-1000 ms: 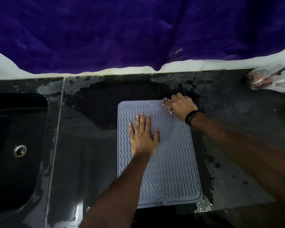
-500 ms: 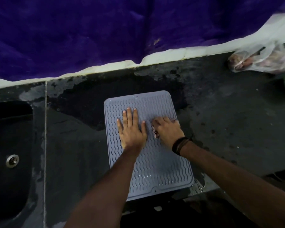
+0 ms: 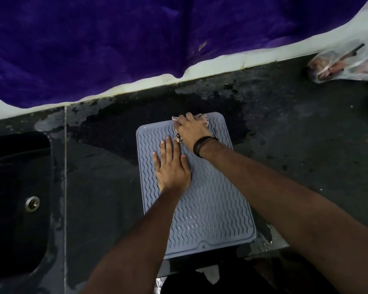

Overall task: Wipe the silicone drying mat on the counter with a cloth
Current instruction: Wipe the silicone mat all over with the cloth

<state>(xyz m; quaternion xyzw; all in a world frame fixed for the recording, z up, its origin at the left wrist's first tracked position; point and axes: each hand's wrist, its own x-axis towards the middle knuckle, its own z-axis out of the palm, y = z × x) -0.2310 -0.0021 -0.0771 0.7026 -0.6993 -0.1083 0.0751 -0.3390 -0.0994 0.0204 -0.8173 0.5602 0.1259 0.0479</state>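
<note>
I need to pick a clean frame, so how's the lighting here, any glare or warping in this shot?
Head view: dim overall, and the sink is nearly lost in shadow; small wet glints at the counter edge beside the mat; wide-angle bend curves the wall line; the right hand on the cloth looks slightly soft.

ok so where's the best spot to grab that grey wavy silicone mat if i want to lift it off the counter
Probably the near right corner of the grey wavy-ribbed silicone drying mat, coming from the counter's front edge. It lies flat, so a corner must be peeled up, and that one is clear of the left hand and the right hand with its patterned cloth.
</note>
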